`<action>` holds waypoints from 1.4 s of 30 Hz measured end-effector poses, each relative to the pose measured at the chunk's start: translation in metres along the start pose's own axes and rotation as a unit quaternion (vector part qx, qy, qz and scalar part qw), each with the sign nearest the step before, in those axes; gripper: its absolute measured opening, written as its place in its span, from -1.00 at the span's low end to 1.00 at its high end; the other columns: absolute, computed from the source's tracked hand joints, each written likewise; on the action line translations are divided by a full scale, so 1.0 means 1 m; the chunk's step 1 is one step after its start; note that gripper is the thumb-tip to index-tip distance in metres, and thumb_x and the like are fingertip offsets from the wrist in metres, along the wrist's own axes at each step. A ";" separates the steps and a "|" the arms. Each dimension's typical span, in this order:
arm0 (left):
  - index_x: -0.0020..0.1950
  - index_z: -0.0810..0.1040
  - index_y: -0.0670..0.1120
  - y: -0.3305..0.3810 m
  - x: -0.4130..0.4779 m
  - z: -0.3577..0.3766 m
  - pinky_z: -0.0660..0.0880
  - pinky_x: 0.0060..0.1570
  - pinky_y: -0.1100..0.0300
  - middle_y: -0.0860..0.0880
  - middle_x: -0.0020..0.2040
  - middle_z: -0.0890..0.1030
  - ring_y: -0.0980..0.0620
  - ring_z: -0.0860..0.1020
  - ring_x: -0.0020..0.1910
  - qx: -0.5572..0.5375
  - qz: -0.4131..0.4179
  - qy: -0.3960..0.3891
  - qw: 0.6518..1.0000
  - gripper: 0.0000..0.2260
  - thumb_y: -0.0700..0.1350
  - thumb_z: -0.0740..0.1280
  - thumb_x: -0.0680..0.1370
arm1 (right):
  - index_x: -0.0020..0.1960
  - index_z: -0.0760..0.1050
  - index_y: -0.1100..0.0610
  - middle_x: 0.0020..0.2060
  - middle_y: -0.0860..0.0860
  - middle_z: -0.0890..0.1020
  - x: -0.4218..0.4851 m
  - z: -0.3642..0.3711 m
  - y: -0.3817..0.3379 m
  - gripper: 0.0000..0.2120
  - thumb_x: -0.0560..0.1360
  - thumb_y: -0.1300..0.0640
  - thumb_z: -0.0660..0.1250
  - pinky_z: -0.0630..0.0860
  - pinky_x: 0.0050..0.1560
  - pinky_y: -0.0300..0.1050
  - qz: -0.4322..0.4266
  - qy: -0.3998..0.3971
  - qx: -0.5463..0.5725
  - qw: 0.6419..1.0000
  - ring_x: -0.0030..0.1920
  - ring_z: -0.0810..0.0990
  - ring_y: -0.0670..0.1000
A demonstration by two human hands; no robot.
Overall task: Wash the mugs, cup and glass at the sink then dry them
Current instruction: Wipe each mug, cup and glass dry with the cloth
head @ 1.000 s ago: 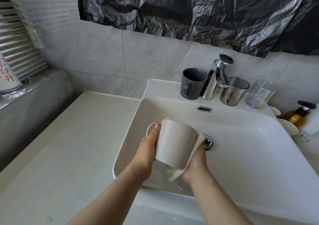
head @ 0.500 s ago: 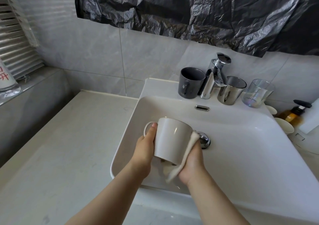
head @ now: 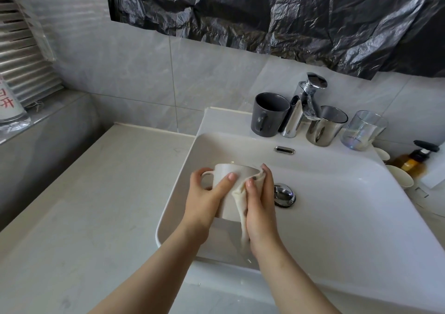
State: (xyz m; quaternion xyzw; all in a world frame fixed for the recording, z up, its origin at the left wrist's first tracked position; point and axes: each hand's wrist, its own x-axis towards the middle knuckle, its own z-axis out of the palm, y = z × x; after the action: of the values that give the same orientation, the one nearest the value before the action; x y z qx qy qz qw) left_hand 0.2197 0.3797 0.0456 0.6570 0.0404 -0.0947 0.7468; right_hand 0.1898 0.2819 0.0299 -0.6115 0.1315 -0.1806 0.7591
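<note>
- The white mug (head: 243,175) is held roughly upright above the sink (head: 337,205), near the basin's left wall.
- The left hand (head: 204,200) has its fingers curled round the handle side, thumb across the wall.
- The right hand (head: 260,205) pinches a cloth (head: 240,200) against the mug's right side.
- The mug is probably stiff, breakable and slick when wet; holding it by handle and body looks safest.

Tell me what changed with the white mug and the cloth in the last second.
The right hand slid the cloth up the white mug, from its lower side to its rim. The left hand shifted its grip: its thumb now lies across the mug's front, beside the handle. The mug stayed above the sink; the dark mug, silver cup and glass stayed by the tap.
</note>
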 end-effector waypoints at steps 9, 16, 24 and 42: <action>0.07 0.46 0.02 -0.003 0.003 0.001 0.60 -0.15 0.03 -0.07 0.00 0.60 -0.03 0.63 -0.11 0.004 -0.042 0.002 0.999 -0.41 0.24 0.48 0.15 | 0.33 0.39 -0.06 0.19 -0.05 0.56 0.005 -0.005 0.000 -0.61 0.53 -0.10 0.26 0.46 0.25 -0.02 0.118 -0.012 0.063 0.991 0.16 0.55 -0.02; 0.03 0.46 0.05 -0.003 -0.002 0.002 0.52 -0.28 0.17 -0.09 -0.08 0.65 0.03 0.64 -0.21 0.035 -0.012 -0.048 0.998 -0.36 0.23 0.51 0.03 | -0.10 0.51 0.07 -0.18 0.15 0.64 0.015 -0.015 -0.004 -0.63 0.49 -0.23 0.20 0.56 -0.10 0.00 0.226 0.080 0.174 0.955 -0.19 0.62 0.16; 0.06 0.47 0.00 0.000 0.003 -0.003 0.55 -0.19 0.11 -0.06 -0.03 0.61 0.02 0.61 -0.19 -0.022 -0.030 0.004 0.999 -0.49 0.16 0.47 0.19 | 0.28 0.30 -0.19 0.34 -0.03 0.42 -0.001 0.001 0.005 -0.60 0.48 -0.11 0.30 0.44 0.23 -0.27 0.021 -0.009 -0.041 0.999 0.28 0.44 -0.07; 0.17 0.45 -0.05 -0.003 -0.001 0.001 0.57 0.06 0.04 -0.06 0.08 0.65 0.02 0.64 0.04 -0.029 -0.041 -0.102 0.993 -0.36 0.23 0.48 0.21 | 0.21 0.29 -0.38 0.34 -0.22 0.41 0.004 -0.004 0.010 -0.62 0.41 -0.15 0.21 0.33 0.38 -0.06 -0.048 -0.028 -0.109 0.993 0.35 0.38 -0.18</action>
State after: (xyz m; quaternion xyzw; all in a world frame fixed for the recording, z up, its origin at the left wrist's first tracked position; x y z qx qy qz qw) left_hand 0.2183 0.3786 0.0433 0.6195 -0.0063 -0.1911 0.7613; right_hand 0.1928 0.2784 0.0190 -0.7008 0.0999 -0.1842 0.6819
